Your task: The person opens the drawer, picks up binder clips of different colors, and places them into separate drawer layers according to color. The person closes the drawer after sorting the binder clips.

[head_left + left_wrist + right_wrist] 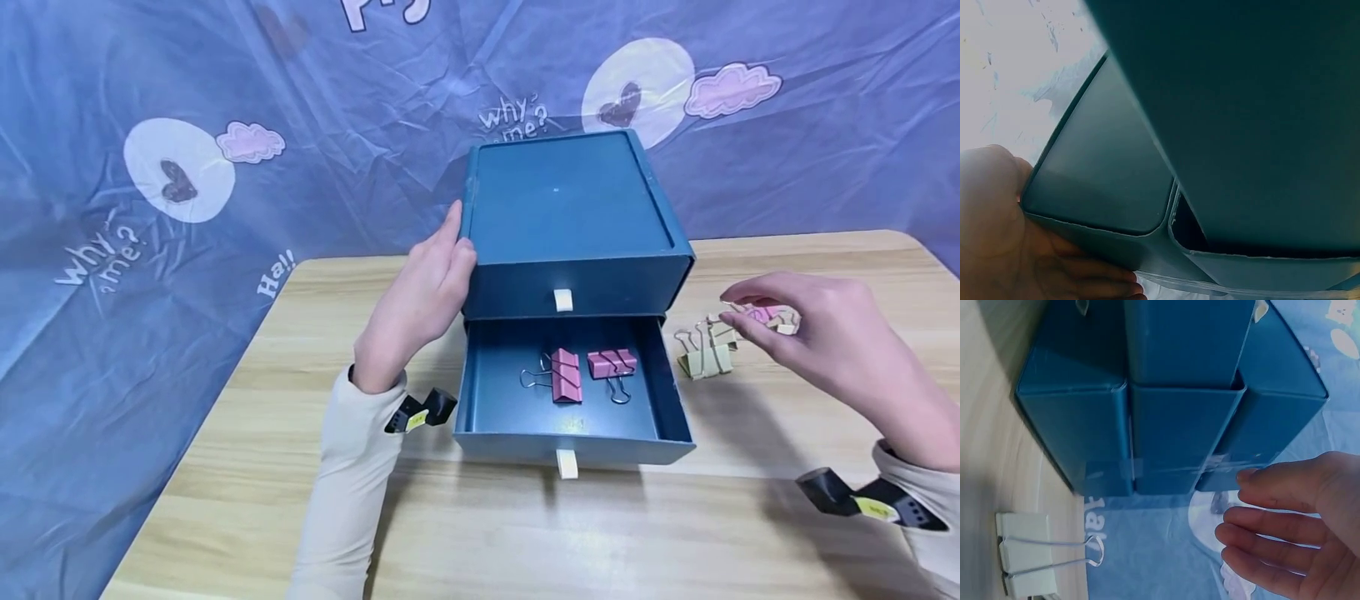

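Blue drawer stack (pixel 573 204) upright on a wooden table (pixel 240 417), front facing the person. Right wrist view: three tiers, the middle drawer (pixel 510 447) pulled out toward the person, its pull tab (pixel 567 464) at front; top drawer (pixel 517 290) pushed in.

Middle drawer holds two pink binder clips. Left pink clip (pixel 567 377): long axis front to back, wire handles pointing left. Right pink clip (pixel 611 363): long axis side to side, handles toward the drawer front. The two lie near each other, not touching.

Left hand (pixel 420 292) rests against the stack's left side near the top, fingers extended along the wall, pinching nothing; stack lies just right of the palm.

Right hand (pixel 832 342) right of the stack, above the table, thumb and fingers well parted, nothing between them in the right wrist view. Beyond the fingertips, a loose group of clips on the table: a pale clip (pixel 707 360) just left of the thumb, handles pointing away from the person; another pink clip (pixel 763 314) partly hidden behind the hand, its direction unclear. Printed blue cloth (pixel 337 175) hangs behind the table.
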Demonstrator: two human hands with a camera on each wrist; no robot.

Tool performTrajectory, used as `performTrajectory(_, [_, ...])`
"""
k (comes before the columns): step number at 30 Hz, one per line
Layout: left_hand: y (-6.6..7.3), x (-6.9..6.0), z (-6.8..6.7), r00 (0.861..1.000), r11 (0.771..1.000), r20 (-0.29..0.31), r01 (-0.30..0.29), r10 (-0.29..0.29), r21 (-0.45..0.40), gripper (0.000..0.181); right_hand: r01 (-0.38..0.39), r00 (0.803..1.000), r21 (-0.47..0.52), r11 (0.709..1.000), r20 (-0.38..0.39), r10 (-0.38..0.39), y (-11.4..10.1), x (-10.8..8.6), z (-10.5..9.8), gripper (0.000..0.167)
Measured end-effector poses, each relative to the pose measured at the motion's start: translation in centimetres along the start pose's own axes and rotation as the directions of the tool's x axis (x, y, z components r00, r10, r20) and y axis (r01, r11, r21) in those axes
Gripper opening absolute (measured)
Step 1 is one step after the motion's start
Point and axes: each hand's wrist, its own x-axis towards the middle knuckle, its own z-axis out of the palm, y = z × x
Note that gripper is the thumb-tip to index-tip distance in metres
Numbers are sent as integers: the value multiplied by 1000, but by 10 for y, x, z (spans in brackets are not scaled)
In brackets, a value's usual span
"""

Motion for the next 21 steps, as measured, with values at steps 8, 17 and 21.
performTrajectory(8, [2,1,0,1000,1000,10,8,-8,9,61,-85,993,-65,994,72,90,18,-4,1,18])
performTrajectory(17, [0,1,1,1000,1000,12,2,-2,9,61,-151,981,-111,982,109,163,36,-9,4,23])
performTrajectory(21, [-2,-1,1,1000,1000,5,3,-3,9,61,-212,965,-112,971,134,227,51,-14,10,26])
